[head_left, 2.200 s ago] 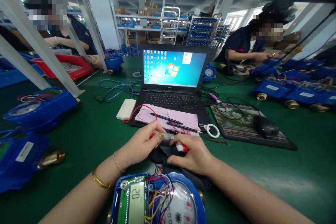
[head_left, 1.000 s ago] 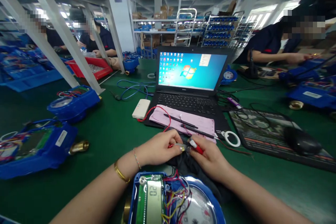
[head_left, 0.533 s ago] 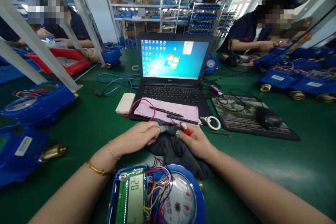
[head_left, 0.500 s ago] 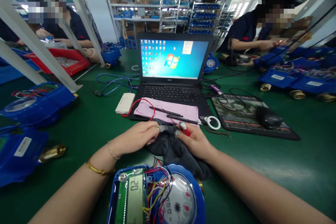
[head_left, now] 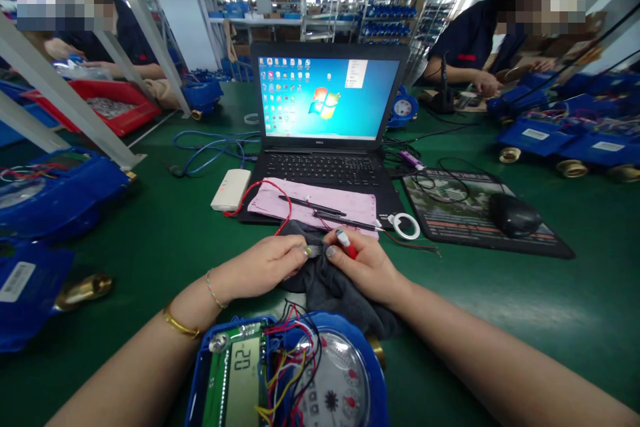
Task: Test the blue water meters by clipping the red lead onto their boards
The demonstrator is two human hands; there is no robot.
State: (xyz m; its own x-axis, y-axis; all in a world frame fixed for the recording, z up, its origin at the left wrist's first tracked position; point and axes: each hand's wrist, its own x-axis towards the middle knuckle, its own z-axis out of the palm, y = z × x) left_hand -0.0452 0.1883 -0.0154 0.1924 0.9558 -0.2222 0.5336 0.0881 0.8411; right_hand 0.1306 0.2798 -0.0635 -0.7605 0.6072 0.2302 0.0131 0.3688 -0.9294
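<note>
My left hand (head_left: 267, 265) is closed, pinching a small pale connector-like piece (head_left: 315, 251) with thin lines at its end. Close beside it, my right hand (head_left: 369, 265) is closed around a red marker-like stick (head_left: 346, 245) with a white and dark end. Its thumb tip almost meets the pale piece; whether they touch I cannot tell. A crumpled dark grey cloth (head_left: 345, 303) lies under both hands. Nearest me is a blue water meter (head_left: 377, 373) with its cover off, showing a display (head_left: 243, 373), a round dial and loose coloured wires (head_left: 295, 373).
Ahead stands an open laptop (head_left: 320, 167) with a pink sheet (head_left: 360, 207) and dark pens on it. A white box (head_left: 231, 190) is at left, a mouse (head_left: 515, 215) on its pad at right. More blue meters (head_left: 65, 180) flank me. Two people work across the table.
The view has shifted slightly, so the meter and laptop sit a little differently in it. My hands have come closer together, the right thumb nearing the pale piece. Both grips stay the same.
</note>
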